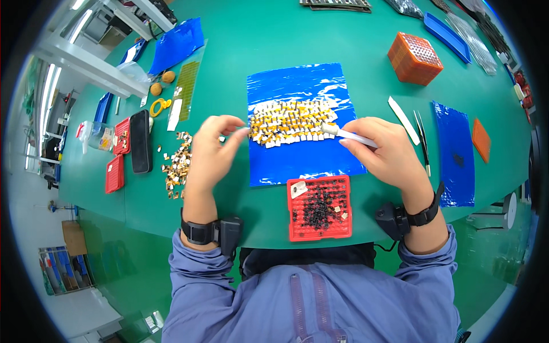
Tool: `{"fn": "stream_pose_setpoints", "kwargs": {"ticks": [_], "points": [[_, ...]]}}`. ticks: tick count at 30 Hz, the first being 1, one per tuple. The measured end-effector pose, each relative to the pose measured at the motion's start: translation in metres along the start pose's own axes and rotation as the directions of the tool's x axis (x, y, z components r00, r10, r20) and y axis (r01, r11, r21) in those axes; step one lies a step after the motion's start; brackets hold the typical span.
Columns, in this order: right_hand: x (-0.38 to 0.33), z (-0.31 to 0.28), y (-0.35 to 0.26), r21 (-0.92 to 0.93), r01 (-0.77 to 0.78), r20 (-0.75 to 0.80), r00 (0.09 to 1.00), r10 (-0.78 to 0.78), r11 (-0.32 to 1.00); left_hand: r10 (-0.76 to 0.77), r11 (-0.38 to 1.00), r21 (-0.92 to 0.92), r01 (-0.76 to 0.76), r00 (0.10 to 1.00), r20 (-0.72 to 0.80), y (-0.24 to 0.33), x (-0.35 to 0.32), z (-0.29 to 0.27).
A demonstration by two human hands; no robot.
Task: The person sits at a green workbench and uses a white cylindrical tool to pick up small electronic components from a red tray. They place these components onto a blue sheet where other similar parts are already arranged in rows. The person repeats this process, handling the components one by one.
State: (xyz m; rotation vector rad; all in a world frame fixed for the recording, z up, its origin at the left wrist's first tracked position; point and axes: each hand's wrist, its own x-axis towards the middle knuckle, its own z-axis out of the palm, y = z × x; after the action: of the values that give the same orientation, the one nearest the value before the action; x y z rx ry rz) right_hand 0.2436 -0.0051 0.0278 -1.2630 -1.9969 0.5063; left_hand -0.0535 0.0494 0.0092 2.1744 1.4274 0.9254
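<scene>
A blue sheet [306, 166] lies on the green table in front of me, covered across its middle by rows of many small white-and-amber parts [280, 123]. My right hand [386, 148] grips a white pen-like tool [360, 138], whose pale blunt tip is over the right end of the rows. At the sheet's left edge is my left hand [217, 148], thumb and forefinger drawn together; anything between them is too small to make out. Closer to me, a red tray [319, 235] holds loose small black parts and a few pale pieces.
Loose metallic-looking parts [177, 166] lie beside my left forearm. Further left are a black case [140, 140], red boxes [114, 174] and yellow scissors [159, 107]. On the right are tweezers [422, 137], another blue sheet [454, 154] and stacked orange trays [413, 60].
</scene>
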Motion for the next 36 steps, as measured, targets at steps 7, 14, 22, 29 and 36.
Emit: {"fn": "stream_pose_setpoints", "kwargs": {"ticks": [7, 14, 22, 29, 36], "points": [[-0.001, 0.000, -0.003, 0.002, 0.012, 0.012, 1.000, -0.012, 1.000, -0.228, 0.864, 0.449, 0.229, 0.972, -0.057, -0.043, -0.022, -0.065], [0.000, -0.002, -0.006, -0.004, 0.016, 0.030, 0.999, -0.016, 1.000, -0.318, 0.789, 0.579, 0.206, 0.943, 0.097, -0.050, -0.020, -0.063], [0.000, -0.004, -0.012, -0.011, 0.032, 0.053, 0.998, -0.031, 0.999, -0.366, 0.802, 0.534, 0.268, 0.927, 0.084, -0.046, -0.022, -0.062], [-0.002, -0.003, -0.012, 0.009, 0.053, 0.053, 0.997, -0.054, 0.999, -0.417, 0.856, 0.355, 0.376, 0.908, 0.046, -0.028, -0.017, -0.062], [-0.003, -0.002, -0.007, 0.005, 0.110, 0.067, 0.992, -0.110, 0.994, -0.456, 0.815, 0.454, 0.360, 0.882, 0.120, -0.006, -0.016, -0.069]]}}
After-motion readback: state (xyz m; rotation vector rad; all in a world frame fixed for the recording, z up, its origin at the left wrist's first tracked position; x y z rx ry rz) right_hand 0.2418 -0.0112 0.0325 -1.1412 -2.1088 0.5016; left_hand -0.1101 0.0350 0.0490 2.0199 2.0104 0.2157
